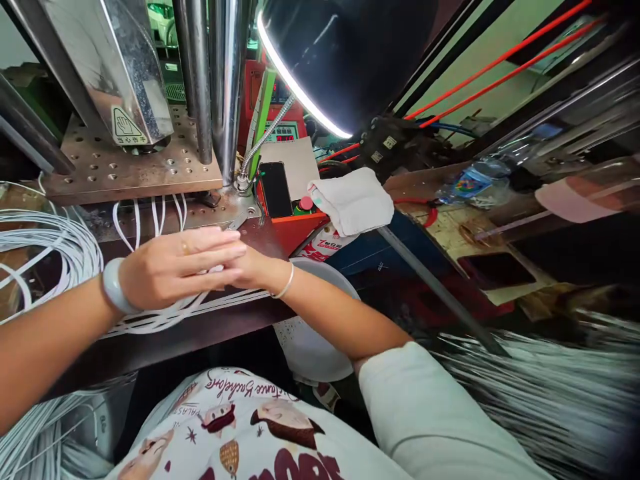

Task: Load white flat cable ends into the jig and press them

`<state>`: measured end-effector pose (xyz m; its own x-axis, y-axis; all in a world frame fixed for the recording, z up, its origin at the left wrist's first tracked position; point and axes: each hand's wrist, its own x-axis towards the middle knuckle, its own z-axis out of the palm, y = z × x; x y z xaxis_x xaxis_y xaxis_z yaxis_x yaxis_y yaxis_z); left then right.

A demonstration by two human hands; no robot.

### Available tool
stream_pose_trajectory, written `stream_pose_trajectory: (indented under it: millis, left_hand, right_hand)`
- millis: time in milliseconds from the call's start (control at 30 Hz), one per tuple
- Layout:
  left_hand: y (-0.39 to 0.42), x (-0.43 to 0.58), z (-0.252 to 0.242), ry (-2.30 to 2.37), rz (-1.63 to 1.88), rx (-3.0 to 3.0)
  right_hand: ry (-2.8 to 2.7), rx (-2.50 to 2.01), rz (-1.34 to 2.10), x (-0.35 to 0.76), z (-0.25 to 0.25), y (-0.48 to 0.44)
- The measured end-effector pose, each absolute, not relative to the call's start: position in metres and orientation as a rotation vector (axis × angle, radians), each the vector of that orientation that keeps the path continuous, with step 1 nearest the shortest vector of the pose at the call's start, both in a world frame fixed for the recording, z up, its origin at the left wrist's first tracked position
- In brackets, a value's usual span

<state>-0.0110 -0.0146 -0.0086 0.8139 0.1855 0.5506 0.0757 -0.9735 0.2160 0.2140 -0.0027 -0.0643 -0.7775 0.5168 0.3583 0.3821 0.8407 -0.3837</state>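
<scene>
My left hand [170, 270] reaches across the table edge with its fingers stretched out, side by side. Its fingertips overlap my right hand [253, 265], so the two hands touch. The right hand's fingers are mostly hidden behind the left ones. Bits of white show between the left fingers; what they belong to I cannot make out. Beneath and behind the hands run white cables [150, 325], some looping up to the edge of a drilled metal plate [135, 183]. A large coil of white cable [60, 243] lies left of my left hand.
Above the plate stands a metal press head [137, 80] between steel columns. A lit black lamp [345, 60] hangs ahead. Rightward are a phone [276, 190], a red emergency button [305, 204], a folded white cloth [355, 200] and a white bucket [320, 347]. Cable bundles [540, 393] lie lower right.
</scene>
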Motion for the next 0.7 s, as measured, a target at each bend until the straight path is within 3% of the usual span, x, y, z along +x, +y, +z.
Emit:
stream_pose_trajectory:
  millis: [67,233,467,600,700]
  left_hand:
    - [-0.015,-0.007,-0.002,0.402,0.956,2.621]
    - [-0.015,-0.019,0.019,1.391,1.081,2.099]
    - [0.011,-0.016,-0.014,1.322,0.747,2.203]
    - [0.017,-0.02,-0.022,1.261,1.004,2.029]
    - [0.013,-0.022,-0.018,1.208,1.126,1.756]
  right_hand:
    - [-2.661,-0.732,0.413,0.217,-0.064,0.023]
    - [-2.768,-0.992,0.426,0.237,-0.071,0.032]
    - [-2.432,-1.06,0.653,0.217,-0.072,-0.026]
    - [-2.074,-1.111,0.63,0.209,-0.067,-0.009]
    - [-2.007,-0.968,0.863,0.196,-0.069,0.007]
